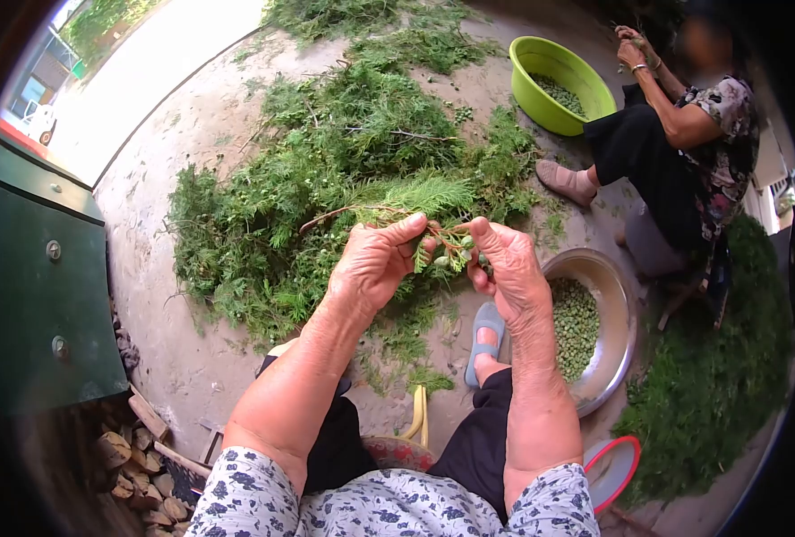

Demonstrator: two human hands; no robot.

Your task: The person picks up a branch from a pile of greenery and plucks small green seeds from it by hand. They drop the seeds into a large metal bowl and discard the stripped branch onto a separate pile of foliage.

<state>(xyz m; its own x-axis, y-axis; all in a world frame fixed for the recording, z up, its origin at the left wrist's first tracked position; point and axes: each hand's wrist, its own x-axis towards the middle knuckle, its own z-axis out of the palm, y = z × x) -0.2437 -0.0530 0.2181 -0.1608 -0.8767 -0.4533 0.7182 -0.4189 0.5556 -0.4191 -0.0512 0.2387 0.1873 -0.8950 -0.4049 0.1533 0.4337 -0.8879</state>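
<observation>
Both hands are raised in front of me over a heap of cut evergreen branches (326, 152). A leafy evergreen sprig (429, 192) with a brown stem and small green cones runs between them. My left hand (380, 259) pinches its stem with thumb and fingers. My right hand (509, 264) is closed on the sprig's other side, at a small cluster of green cones (451, 253). Just below my right hand stands a wide metal basin (617, 313) holding many loose green cones (574, 327).
Another person (684, 134) sits at the right, hands raised, beside a lime-green tub (527, 85) of cones. More greenery (720, 385) lies behind the basin. A red-rimmed container (614, 474) is at lower right. At left are a green metal panel (48, 295) and split firewood (142, 474).
</observation>
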